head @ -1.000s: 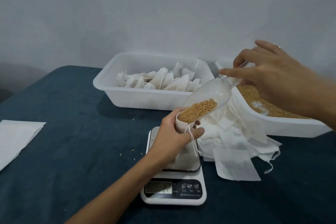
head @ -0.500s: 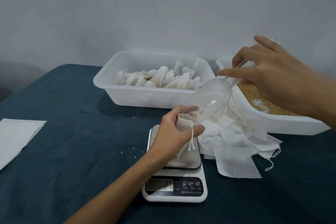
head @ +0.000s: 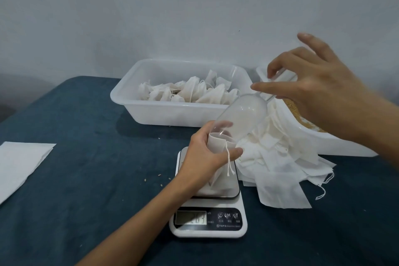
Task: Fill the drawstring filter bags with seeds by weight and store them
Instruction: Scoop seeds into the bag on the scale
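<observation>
My left hand grips the mouth of a white drawstring filter bag that stands on the kitchen scale; its string dangles over my thumb. My right hand holds the handle of a clear plastic scoop, tilted steeply with its lip inside the bag's mouth. The scoop looks empty. A white tub of brown seeds sits at the right, partly behind my right hand. Another white tub at the back holds several filled bags.
A loose heap of empty filter bags lies right of the scale. A white sheet rests at the left table edge. Stray seeds dot the dark blue cloth left of the scale. A pale wall stands close behind.
The seeds that filled the scoop have slid down into the bag, leaving the scoop empty. My right hand has raised the handle, tipping the scoop steeper. My left hand stayed on the bag.
</observation>
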